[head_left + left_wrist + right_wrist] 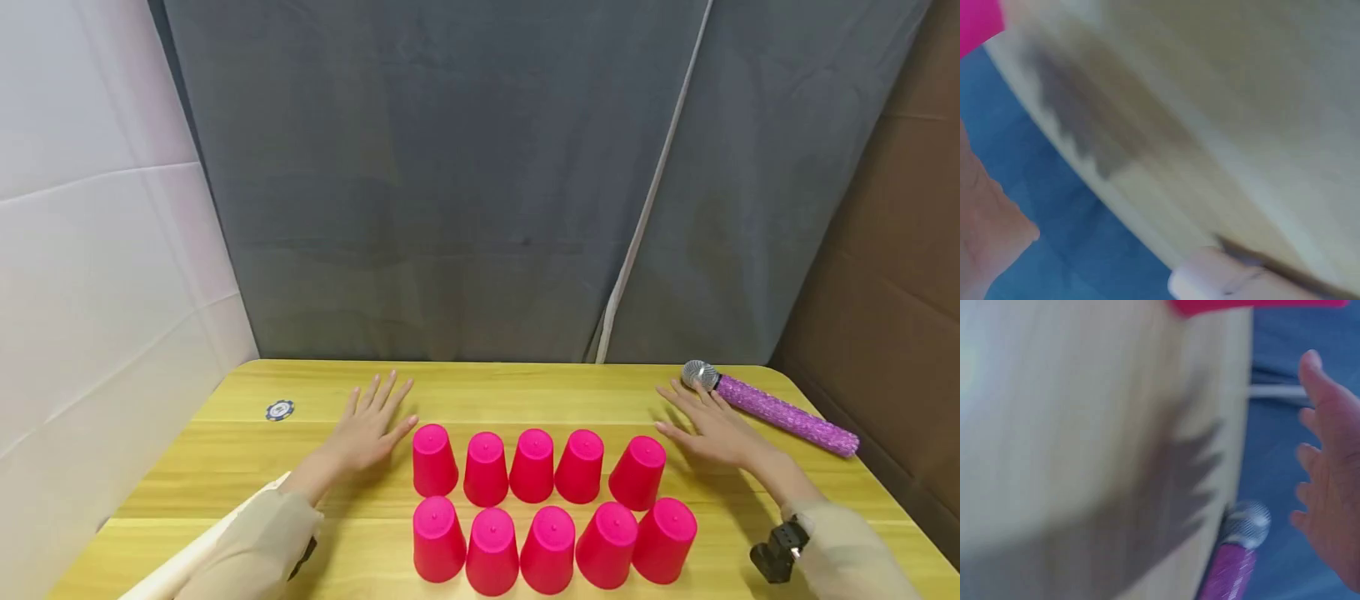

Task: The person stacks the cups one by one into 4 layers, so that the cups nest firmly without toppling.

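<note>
Several pink cups stand upside down in two rows on the yellow wooden table. My left hand lies flat and open, fingers spread, just left of the back row's leftmost cup. My right hand is open too, fingers spread, to the right of the back row's rightmost cup and beside a purple microphone. Neither hand holds anything. In the blurred right wrist view the right hand hovers over the table with the microphone below it. The left wrist view is blurred, showing table wood.
A small blue-and-white poker chip lies near the table's back left. A grey curtain hangs behind the table, a white wall panel is on the left and a brown board on the right.
</note>
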